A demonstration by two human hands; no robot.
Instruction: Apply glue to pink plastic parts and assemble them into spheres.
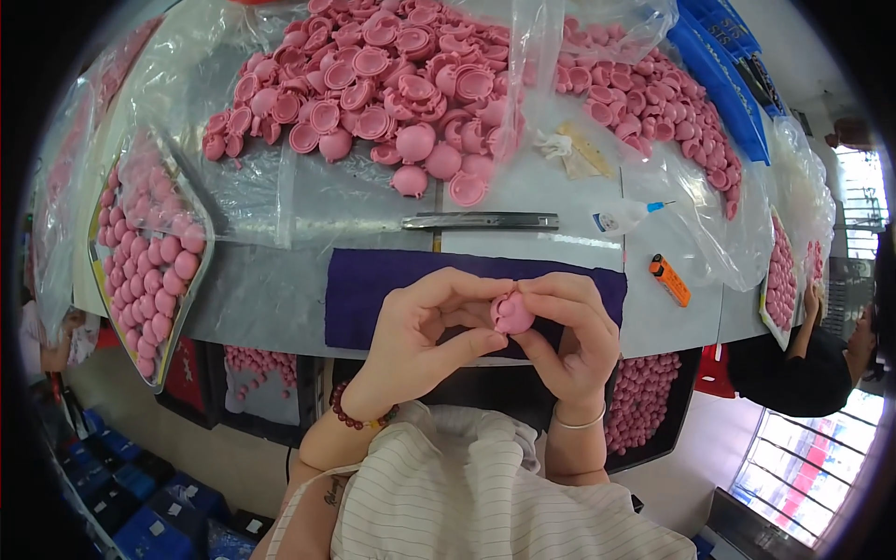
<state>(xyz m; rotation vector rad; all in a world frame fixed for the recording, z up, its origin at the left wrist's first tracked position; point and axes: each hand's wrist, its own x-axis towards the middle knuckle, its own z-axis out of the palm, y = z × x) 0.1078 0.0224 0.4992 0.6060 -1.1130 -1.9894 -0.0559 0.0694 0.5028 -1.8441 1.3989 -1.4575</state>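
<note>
Between the fingertips of both hands is a small pink plastic ball, with a gap or notch visible on its left side. My left hand pinches it from the left. From the right, thumb and fingers of my right hand grip the same ball. Both hands hover over a dark purple cloth spread along the table's near edge. Beyond the cloth, a large heap of pink plastic half shells covers the far table, several of them round like closed balls.
A metal strip, a white bottle with a blue tip and an orange lighter lie beyond the cloth. Pink balls fill a tray at left and a black bin below right. Another person sits far right.
</note>
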